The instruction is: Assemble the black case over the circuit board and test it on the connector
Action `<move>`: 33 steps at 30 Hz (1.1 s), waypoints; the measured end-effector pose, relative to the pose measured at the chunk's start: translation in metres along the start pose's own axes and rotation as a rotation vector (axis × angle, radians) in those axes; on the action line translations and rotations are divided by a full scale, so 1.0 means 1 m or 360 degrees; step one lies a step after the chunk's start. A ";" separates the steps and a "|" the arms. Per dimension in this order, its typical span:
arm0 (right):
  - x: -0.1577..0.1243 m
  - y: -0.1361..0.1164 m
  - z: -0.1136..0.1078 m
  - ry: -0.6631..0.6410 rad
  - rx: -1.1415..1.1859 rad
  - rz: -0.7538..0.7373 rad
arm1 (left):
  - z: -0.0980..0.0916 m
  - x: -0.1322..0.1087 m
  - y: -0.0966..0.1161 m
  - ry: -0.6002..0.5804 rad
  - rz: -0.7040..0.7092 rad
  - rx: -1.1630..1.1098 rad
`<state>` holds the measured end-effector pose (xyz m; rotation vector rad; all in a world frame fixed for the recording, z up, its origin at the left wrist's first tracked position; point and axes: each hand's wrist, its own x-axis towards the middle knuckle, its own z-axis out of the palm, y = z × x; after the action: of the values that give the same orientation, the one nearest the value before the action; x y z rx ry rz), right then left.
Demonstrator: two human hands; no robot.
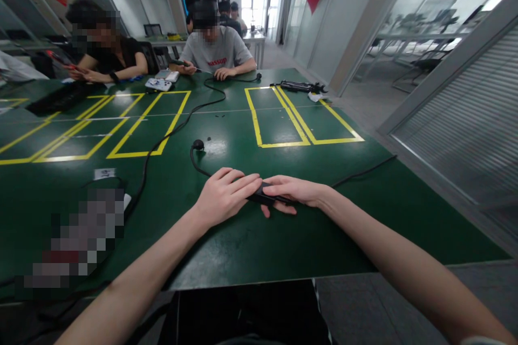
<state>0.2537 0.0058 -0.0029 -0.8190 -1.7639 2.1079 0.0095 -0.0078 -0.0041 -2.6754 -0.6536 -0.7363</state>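
Observation:
Both hands are on a black power adapter [261, 198], a box-shaped block held low over the green table [291, 248] near its front edge. My left hand [226, 194] is closed over the left end, fingers laid across the top. On the other end, my right hand [297, 192] has its thumb on top and its fingers curled underneath. A black cord with a round plug [198, 145] runs out beyond my left hand. To the right, a thin black cable [364, 171] stretches across the table. Parts of the adapter are hidden by my fingers.
Yellow tape rectangles [283, 144] mark the table. A long black cable [170, 133] crosses it; a blurred-out object [83, 237] lies at left. Two people [216, 46] [117, 51] sit across the table. A folded black stand-like item [299, 87] rests at the far right.

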 end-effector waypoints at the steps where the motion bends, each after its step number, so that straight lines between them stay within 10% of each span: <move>1: 0.000 0.000 0.000 -0.0016 -0.0006 -0.0031 | 0.001 0.001 0.000 0.0022 -0.0034 -0.0014; 13: 0.006 0.004 0.017 0.0710 -0.1738 -0.0322 | -0.004 -0.002 -0.002 -0.0281 -0.0724 -0.0805; 26: 0.013 0.018 0.015 0.0772 -0.1750 -0.0478 | 0.012 -0.002 0.000 -0.0246 -0.0976 -0.0838; 33: 0.006 0.011 -0.044 0.1559 -0.0975 -0.0566 | 0.011 -0.005 -0.005 0.0084 -0.0700 -0.0495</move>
<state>0.2758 0.0420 -0.0196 -1.2598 -1.7331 0.6739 0.0082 -0.0010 -0.0152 -2.7996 -1.2269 -1.0951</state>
